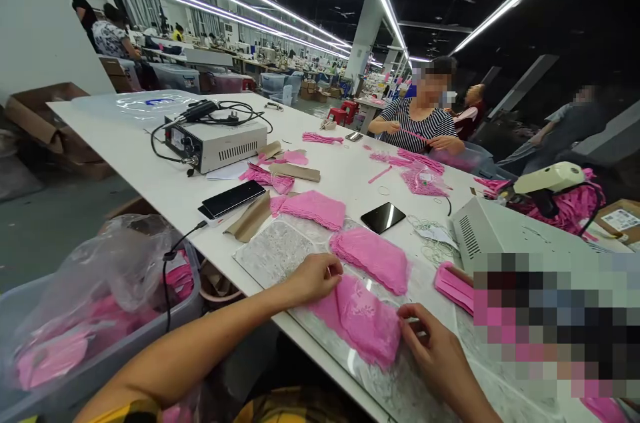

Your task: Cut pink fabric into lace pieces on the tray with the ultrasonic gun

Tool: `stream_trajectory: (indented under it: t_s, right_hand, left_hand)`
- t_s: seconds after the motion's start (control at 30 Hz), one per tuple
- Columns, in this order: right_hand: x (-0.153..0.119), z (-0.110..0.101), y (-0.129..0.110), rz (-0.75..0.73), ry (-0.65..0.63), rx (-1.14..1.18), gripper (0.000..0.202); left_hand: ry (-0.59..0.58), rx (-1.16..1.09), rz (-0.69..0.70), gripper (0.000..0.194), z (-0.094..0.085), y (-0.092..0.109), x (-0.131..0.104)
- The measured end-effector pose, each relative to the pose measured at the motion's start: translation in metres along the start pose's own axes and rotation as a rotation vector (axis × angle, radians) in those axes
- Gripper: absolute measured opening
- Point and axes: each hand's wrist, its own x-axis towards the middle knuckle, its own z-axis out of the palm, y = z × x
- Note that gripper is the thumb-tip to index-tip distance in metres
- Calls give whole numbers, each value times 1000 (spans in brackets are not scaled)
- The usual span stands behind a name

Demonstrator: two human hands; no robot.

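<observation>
My left hand [315, 279] pinches the upper left edge of a pink lace fabric piece [370, 323] at the front of the table. At its right edge, the fingertips of my right hand [433, 343] close on the same piece, which lies folded over with more pink fabric under it. Just behind lies a stack of pink lace pieces [373, 259], and farther back another pink stack [313, 208]. All rest on a grey marbled board [280, 251].
A grey power box [235, 146] with a cabled handpiece stands back left. Phones [383, 217] and brown card strips [295, 172] lie around. A machine housing [500, 229] stands at right. A plastic bin [185, 316] of pink fabric is below left. A co-worker [425, 116] handles pink strips opposite.
</observation>
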Motion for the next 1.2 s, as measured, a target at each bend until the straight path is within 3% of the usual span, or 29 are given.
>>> stream_trajectory:
  t_s: [0.13, 0.2, 0.27, 0.37, 0.5, 0.63, 0.83, 1.0, 1.2]
  right_hand:
    - [-14, 2, -8, -53, 84, -24, 26]
    - [-28, 8, -12, -98, 67, 17, 25]
    - [-41, 16, -15, -143, 21, 25, 23]
    - [-49, 24, -14, -180, -29, 10, 18]
    - [-43, 22, -15, -148, 35, 64, 23]
    - [-32, 17, -27, -155, 74, 107, 23]
    - [-25, 22, -37, -264, -142, 28, 21]
    - [-27, 31, -25, -323, -73, 38, 20]
    - [-24, 35, -16, -390, -170, 0, 17]
  left_hand:
    - [-188, 225, 250, 38, -13, 6, 6]
    - [-301, 315, 342, 47, -15, 6, 13]
    - [-388, 395, 415, 48, -15, 5, 20]
    - [-450, 488, 499, 35, -13, 4, 30]
    - [-435, 570, 567, 14, -17, 8, 35]
    - [-367, 619, 590, 15, -31, 7, 26]
    - [-310, 685, 588, 17, -50, -12, -6]
    - [-299, 724, 559, 16, -54, -21, -19]
    - [-296, 727, 560, 11, -57, -22, -25]
